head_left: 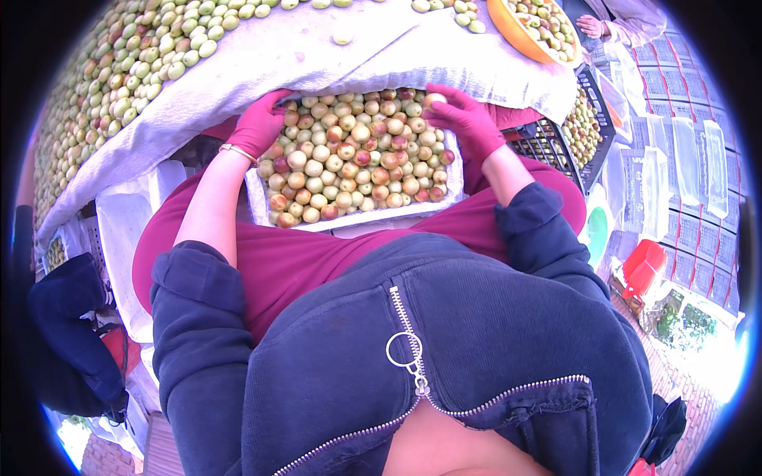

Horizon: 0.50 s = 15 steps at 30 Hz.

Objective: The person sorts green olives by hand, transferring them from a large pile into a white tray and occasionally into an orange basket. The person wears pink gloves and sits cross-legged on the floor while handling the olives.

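Observation:
A white box [361, 216] full of jujubes [349, 151], pale green to red-brown, rests across my lap. My left hand [260, 125], in a pinkish-red glove, lies at the box's far left corner beside the fruit. Its fingers stretch forward with the thumb apart, and I see nothing between them. At the far right corner my right hand [464, 119], gloved alike, has a pale jujube [433, 101] between thumb and fingers. Just beyond the box hangs the edge of a whitish cloth [365, 57].
More jujubes [151, 59] are heaped on the cloth at far left. An orange basin [508, 36] of fruit stands far right, near another person's hand [590, 26]. Closer in is a black crate [589, 163] of jujubes. Red plastic [644, 268] lies at right; another person's dark-clothed leg [67, 301] shows at left.

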{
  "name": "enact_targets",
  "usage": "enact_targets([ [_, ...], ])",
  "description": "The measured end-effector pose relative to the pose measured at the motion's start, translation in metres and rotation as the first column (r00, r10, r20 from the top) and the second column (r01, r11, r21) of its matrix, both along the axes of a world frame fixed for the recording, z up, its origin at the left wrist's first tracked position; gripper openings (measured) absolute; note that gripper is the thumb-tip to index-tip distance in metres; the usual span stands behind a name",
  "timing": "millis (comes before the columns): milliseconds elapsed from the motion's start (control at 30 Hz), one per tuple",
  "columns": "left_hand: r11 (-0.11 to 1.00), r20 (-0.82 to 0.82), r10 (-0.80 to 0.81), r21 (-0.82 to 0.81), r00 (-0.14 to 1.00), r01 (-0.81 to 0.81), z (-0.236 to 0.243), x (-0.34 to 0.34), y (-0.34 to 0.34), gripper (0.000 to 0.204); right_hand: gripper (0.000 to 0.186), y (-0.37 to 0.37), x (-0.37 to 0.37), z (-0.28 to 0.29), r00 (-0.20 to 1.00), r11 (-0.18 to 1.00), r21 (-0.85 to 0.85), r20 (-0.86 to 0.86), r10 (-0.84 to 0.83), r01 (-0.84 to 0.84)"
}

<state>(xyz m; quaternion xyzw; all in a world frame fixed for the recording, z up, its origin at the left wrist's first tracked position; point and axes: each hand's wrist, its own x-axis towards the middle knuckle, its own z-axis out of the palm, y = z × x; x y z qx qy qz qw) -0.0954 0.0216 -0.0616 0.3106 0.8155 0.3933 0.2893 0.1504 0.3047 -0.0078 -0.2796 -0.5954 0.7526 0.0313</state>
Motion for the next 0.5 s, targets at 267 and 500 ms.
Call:
enact_targets([
  [267, 0.998, 0.027, -0.033, -0.053, 0.999, 0.034, -0.004, -0.007, 0.000, 0.055, 0.040, 0.049, 0.030, -0.063, 0.929, 0.433, 0.826, 0.358, 0.093, -0.362],
  [500, 1.000, 0.039, -0.027, -0.013, 0.999, 0.028, -0.008, -0.007, 0.000, 0.055, 0.039, 0.049, 0.031, -0.079, 0.890, 0.457, 0.781, 0.451, 0.061, -0.427],
])
